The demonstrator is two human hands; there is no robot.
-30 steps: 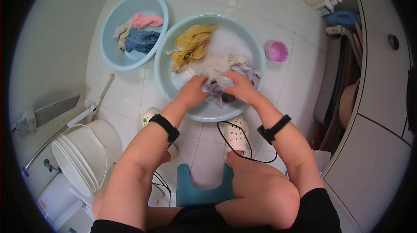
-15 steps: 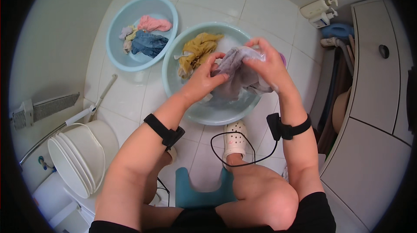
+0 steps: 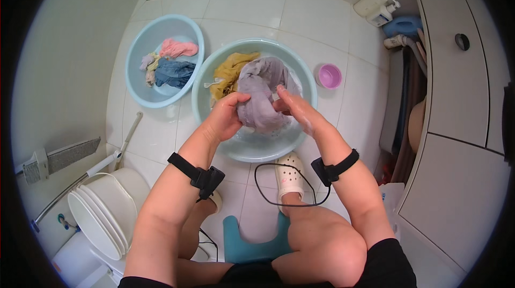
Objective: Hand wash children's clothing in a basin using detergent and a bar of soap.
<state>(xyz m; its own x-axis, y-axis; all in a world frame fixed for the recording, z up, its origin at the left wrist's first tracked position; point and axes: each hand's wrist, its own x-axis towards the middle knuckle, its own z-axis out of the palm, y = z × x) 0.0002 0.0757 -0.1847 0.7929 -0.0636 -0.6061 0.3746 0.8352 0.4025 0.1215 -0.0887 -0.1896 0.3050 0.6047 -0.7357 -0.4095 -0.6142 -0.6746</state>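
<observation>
A wet grey-lilac garment (image 3: 260,108) is bunched up over the larger light-blue basin (image 3: 247,154), part of it spreading toward the far side. My left hand (image 3: 224,117) grips its left side, thumb on top and the other fingers partly hidden beneath the cloth. On its right side my right hand (image 3: 298,110) holds the fabric between thumb and fingers, some of them hidden. Wet suds show on the right wrist. Beside the garment, a mustard-yellow garment (image 3: 232,73) lies in the same basin, in cloudy water.
A smaller blue basin (image 3: 134,87) at the far left holds pink and denim clothes. A pink cup (image 3: 329,76) stands right of the large basin. White buckets (image 3: 99,213) are at left, pump bottles (image 3: 373,4) and a grey cabinet (image 3: 456,105) at right. A black cable (image 3: 257,181) loops near my shoe.
Both hands have come lower and nearer with the grey-lilac garment, which is now more bunched and spread across the basin. The view has shifted, and the pink cup shows fully.
</observation>
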